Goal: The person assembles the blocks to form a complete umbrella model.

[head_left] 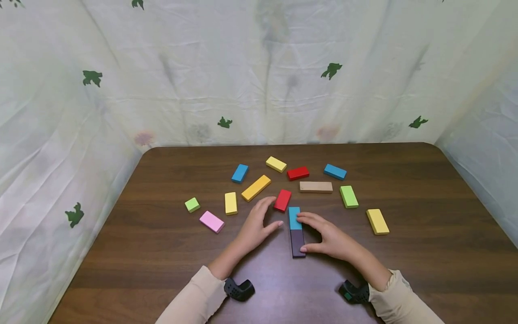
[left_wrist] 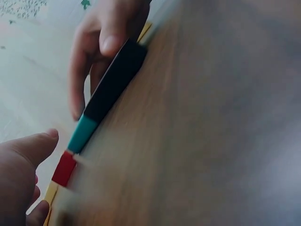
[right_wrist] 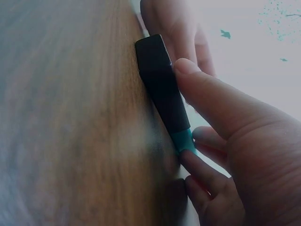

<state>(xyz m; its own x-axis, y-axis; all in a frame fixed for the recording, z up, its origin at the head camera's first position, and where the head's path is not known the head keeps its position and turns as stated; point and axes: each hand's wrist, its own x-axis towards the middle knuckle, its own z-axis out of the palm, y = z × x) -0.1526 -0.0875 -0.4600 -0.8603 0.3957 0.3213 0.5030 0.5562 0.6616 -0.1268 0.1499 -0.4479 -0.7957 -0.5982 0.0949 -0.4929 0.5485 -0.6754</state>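
Note:
Two blocks lie end to end in a line before me: a light blue block [head_left: 295, 218] at the far end and a dark purple block [head_left: 297, 243] nearer me. My right hand [head_left: 329, 238] is at their right side, its thumb touching the purple block and its fingertips at the blue one. In the right wrist view the thumb lies against the dark block's edge, with fingers beside the blue end. My left hand [head_left: 254, 228] stands to the left of the pair, holding nothing, thumb and fingers spread apart. A red block [head_left: 282, 200] lies just beyond its fingertips.
Across the wooden table [head_left: 162, 270] lie a pink block [head_left: 212, 222], a small green block [head_left: 192, 204], a long orange-yellow block [head_left: 256, 188], a tan block [head_left: 316, 187], a green block [head_left: 349, 197], a yellow block [head_left: 377, 222] and several others. A pale curtain hangs behind.

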